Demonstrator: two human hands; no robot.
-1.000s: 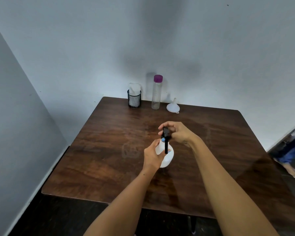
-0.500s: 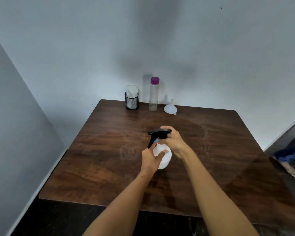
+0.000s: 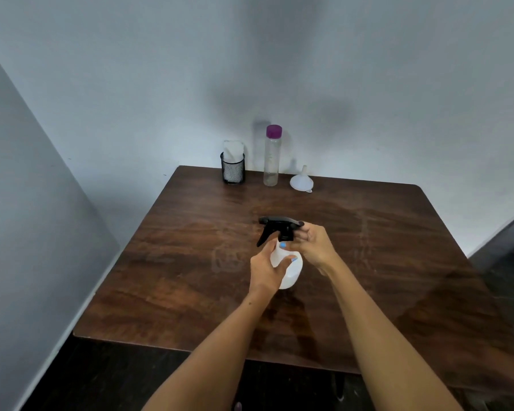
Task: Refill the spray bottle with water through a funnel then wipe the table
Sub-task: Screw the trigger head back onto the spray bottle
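Observation:
A white spray bottle (image 3: pixel 291 271) stands upright in the middle of the brown wooden table (image 3: pixel 190 262). My left hand (image 3: pixel 266 269) grips its body from the left. Its black trigger head (image 3: pixel 279 228) points left, and my right hand (image 3: pixel 315 244) holds the head at its collar from the right. A clear water bottle with a purple cap (image 3: pixel 272 157) stands at the table's far edge. Beside it on the right a white funnel (image 3: pixel 301 180) rests mouth down, spout up.
A black mesh cup (image 3: pixel 233 171) with white cloth or paper in it stands left of the water bottle. Walls close in behind and on the left. The table's right corner is near a dark opening at the right.
The trigger head has turned from facing me to pointing left, with my right hand moving round its collar. The left hand keeps its hold on the bottle body.

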